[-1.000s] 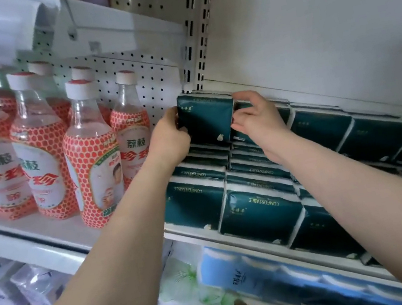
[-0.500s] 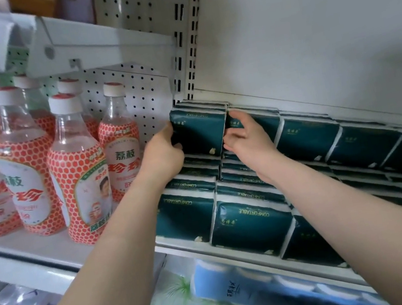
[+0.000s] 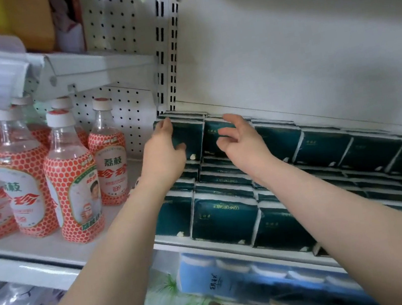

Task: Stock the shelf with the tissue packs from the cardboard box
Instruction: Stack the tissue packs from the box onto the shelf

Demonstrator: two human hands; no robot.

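Head view: the top tissue pack point(image 3: 192, 137) is seated in the back-left corner of the shelf point(image 3: 210, 245), gripped at its left edge by the left hand point(image 3: 166, 155), while the right hand point(image 3: 244, 145), fingers loosely spread, is held just beside it, probably to square the row.

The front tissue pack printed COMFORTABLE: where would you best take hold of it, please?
Probably its top edge, from the front and above: the COMFORTABLE tissue pack stands at the shelf lip with neighbouring packs tight against both sides, so only top and front are free.
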